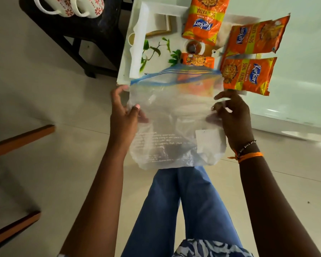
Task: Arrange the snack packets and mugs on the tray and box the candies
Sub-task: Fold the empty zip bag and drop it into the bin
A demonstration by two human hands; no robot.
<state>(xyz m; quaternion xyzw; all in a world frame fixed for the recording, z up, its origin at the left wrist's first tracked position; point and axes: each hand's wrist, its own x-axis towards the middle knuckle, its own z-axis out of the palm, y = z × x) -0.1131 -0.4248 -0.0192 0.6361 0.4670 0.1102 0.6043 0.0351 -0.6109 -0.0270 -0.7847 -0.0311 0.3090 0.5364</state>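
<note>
Head view: your hands hold a clear zip bag (174,117).
Left hand (124,115) pinches its edge; right hand (233,115) fingers curl on it, above the tray (137,58) with Kurkure packets (248,75).

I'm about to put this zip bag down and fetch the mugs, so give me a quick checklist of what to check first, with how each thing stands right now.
1. Zip bag held on both sides: ok, left hand and right hand each grip an edge.
2. Bag emptied: cannot tell, the plastic is crumpled and hazy.
3. Snack packets out of the bag: ok, four orange packets show beyond its blue zip edge.
4. Packets fully on the tray: not ok, the two on the right overhang its edge.
5. Free tray space for mugs: ok, its left part is bare.
6. Mugs within sight: ok, two stand on the dark stool left of the tray.
</note>
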